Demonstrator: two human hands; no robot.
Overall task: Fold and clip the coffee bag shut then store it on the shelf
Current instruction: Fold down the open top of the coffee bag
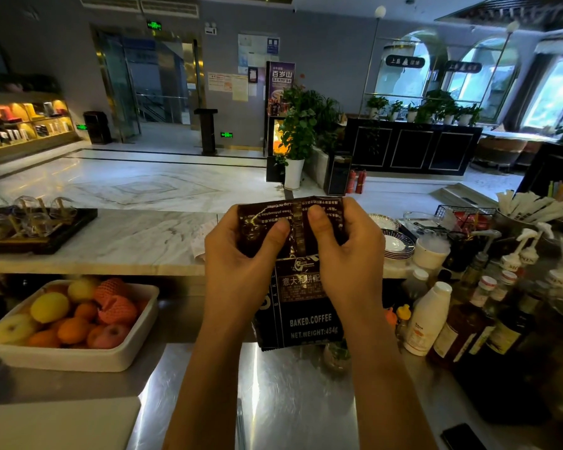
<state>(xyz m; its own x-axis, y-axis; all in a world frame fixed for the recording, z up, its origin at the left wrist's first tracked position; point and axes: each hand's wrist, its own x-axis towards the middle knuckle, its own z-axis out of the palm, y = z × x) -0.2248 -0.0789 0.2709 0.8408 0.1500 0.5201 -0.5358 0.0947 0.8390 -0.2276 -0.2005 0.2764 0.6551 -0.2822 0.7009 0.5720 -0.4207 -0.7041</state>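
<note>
A dark brown coffee bag [301, 306] with white print "BAKED.COFFEE" is held upright above the steel counter, in the middle of the view. Its top part is bent over toward me, so the back print shows upside down. My left hand [241, 254] grips the folded top on the left side, thumb pressed on the flap. My right hand [348, 251] grips the right side the same way. Both thumbs nearly meet at the flap's middle. No clip is visible.
A white tray of fruit [78, 358] sits at the left on the steel counter [280, 401]. Syrup bottles and a white bottle [428, 319] crowd the right. A marble ledge [117, 241] behind carries a black tray of glasses [36, 227], stacked saucers [398, 245] and cups. A dark phone [462, 436] lies bottom right.
</note>
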